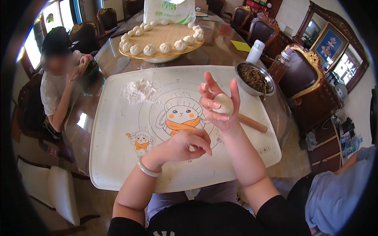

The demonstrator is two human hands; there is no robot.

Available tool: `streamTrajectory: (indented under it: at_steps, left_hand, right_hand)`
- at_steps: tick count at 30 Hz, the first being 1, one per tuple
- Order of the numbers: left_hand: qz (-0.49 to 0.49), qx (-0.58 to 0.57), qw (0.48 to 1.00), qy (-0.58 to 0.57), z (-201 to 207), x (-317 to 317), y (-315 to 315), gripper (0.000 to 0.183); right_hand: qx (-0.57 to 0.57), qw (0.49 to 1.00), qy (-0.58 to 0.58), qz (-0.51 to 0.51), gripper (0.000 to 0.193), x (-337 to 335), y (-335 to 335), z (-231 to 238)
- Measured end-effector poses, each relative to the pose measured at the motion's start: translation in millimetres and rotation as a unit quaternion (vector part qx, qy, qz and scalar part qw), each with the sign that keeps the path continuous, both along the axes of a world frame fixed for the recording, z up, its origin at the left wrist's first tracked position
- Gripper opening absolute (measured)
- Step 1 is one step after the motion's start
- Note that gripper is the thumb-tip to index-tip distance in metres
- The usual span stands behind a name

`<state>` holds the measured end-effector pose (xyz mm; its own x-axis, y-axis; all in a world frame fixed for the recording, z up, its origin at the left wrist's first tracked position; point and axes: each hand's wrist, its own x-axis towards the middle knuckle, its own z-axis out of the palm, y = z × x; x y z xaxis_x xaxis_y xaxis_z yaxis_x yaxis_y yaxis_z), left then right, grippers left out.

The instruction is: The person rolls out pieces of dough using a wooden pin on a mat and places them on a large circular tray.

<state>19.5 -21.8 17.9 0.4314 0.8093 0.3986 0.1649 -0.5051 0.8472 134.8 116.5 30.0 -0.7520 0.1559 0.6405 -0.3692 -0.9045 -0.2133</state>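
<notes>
- My left hand (185,146) hovers over the pastry mat (118,157), fingers curled loosely, holding nothing I can see.
- My right hand (218,106) is raised, fingers half-open, cradling the dough ball (223,104).
- Rolling pin (252,123) lies just behind.

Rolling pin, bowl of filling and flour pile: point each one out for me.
rolling pin (254,123), head view, middle of its visible wooden shaft.
bowl of filling (241,80), head view, left metal rim.
flour pile (138,90), head view, centre of the white heap on the mat.
</notes>
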Motion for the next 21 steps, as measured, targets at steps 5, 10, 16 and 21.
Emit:
streamTrajectory:
  at_steps: [5,10,16,21]
  left_hand:
    - [0.196,0.019,0.963,-0.185,6.7,-14.7,-3.0,0.017]
    - [0.224,0.019,0.948,-0.227,13.0,-15.0,-5.1,0.025]
    - [0.316,-0.078,0.883,-0.340,2.8,-7.3,6.7,0.027]
    - [-0.015,-0.320,0.709,-0.629,-27.0,-11.9,23.1,0.058]
  right_hand:
    - [0.012,0.999,-0.036,0.010,0.071,-5.5,-7.3,-3.6]
    - [0.044,0.995,-0.085,-0.001,0.069,-8.7,-12.6,-5.5]
    - [0.067,0.933,-0.280,-0.217,0.050,-8.8,-22.7,3.3]
    - [0.402,0.715,-0.271,-0.504,0.029,-30.9,-53.3,-30.0]
